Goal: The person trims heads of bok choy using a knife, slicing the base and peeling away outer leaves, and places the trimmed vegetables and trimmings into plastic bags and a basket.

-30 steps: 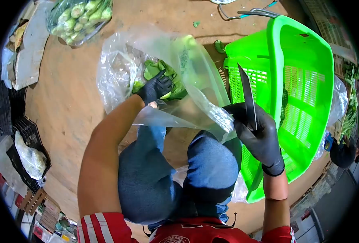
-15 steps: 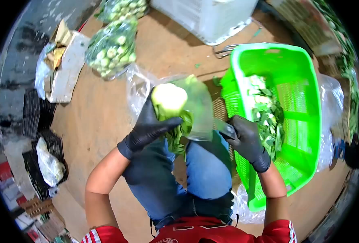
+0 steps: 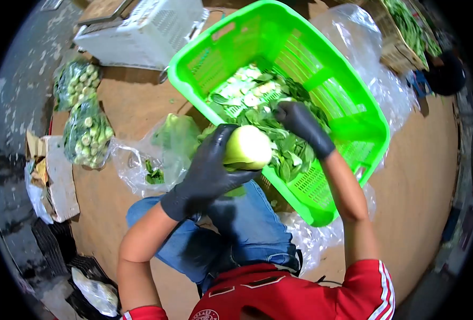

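Note:
My left hand (image 3: 204,162), in a black glove, is wrapped round a bok choy head (image 3: 248,148). The pale, rounded base faces up, and green leaves show beneath it. My right hand (image 3: 300,125), gloved too, is over the green basket (image 3: 348,80) with its fingers curled. Whatever it holds, if anything, is hidden. Under and around it lie loose green leaves (image 3: 292,154) and pale cut stem pieces (image 3: 241,88). Left of my left hand, a clear plastic bag (image 3: 132,160) with greens lies on the floor.
Two bags of bok choy (image 3: 89,136) lie at the left, near a white foam box (image 3: 63,181). A white crate (image 3: 145,37) stands at the upper left. Plastic sheeting (image 3: 375,69) and a crate of greens (image 3: 402,53) are beyond the basket. Black crates (image 3: 52,245) are lower left.
The view has turned right, toward the basket. My right hand has moved from the basket's near side to over the leaves; the handle-like object seen in it is out of sight. My left hand keeps the bok choy.

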{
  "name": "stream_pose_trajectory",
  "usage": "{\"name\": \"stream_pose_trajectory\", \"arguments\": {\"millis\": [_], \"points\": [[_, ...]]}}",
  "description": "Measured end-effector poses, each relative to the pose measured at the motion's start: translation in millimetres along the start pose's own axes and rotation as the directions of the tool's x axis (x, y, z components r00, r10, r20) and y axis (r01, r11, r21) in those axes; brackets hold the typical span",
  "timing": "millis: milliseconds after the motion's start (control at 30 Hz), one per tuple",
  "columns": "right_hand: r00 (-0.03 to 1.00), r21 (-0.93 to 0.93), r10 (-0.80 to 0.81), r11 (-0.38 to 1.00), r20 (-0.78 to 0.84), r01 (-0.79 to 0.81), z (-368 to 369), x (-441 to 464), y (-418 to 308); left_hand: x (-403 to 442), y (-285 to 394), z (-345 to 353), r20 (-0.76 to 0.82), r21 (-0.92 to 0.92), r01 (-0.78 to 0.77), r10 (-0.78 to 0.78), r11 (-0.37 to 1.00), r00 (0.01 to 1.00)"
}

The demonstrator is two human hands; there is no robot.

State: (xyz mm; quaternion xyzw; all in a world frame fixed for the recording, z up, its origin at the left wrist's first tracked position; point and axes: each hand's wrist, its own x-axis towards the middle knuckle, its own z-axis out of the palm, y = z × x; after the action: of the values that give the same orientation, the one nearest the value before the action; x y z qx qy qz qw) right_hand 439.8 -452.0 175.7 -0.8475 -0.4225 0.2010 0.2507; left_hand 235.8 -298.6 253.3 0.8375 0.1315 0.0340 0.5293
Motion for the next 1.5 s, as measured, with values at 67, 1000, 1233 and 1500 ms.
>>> {"name": "stream_pose_trajectory", "arguments": {"millis": [67,1000,1233,1500], "points": [[0.932,0.170,0.347,0.917,0.108,-0.362,3,-18,39,17,15,14,-0.023,-0.040,-0.106,0.105,0.994,0.994],[1.000,0.867,-0.009,0.498,-0.010,0.013,-5,-97,76,87,-69,-29,-0.135,-0.157,-0.165,0.144,0.974,0.980],[0.955,0.148,0.244,0.964,-0.170,-0.220,-149,25,6,-46,-171,-149,-0.412,-0.285,0.156,-0.267,0.946,0.871],[0.971,0.586,0.018,0.800,-0.240,0.130,-189,193,-116,-136,-302,-144,-0.251,-0.060,0.505,-0.502,0.861,0.827]]}}
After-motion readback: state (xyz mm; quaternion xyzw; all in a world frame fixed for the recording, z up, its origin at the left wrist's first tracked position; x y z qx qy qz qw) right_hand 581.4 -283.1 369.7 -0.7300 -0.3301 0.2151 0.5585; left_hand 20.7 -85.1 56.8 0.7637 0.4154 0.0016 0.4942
